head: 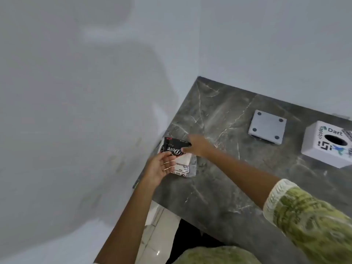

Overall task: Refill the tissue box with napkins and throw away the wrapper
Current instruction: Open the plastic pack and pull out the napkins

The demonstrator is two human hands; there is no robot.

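Note:
A wrapped napkin pack [178,159], black and white with printed lettering, lies at the left edge of the dark marble counter [224,187], against the wall. My right hand [196,146] rests on the pack's far right end, fingers pinching its top. My left hand [159,168] is at the pack's near left side, palm up, fingers touching it. The white tissue box [327,143], with a dark round hole in its top and printed logos, stands at the right edge of the view. Its grey square base plate [267,127], with a screw at each corner, lies apart on the counter to the box's left.
Pale walls [95,92] meet in a corner behind the counter's far left end. Below the counter's near edge, a white tiled floor [158,241] and a dark gap show. My green patterned sleeve [314,220] covers the lower right.

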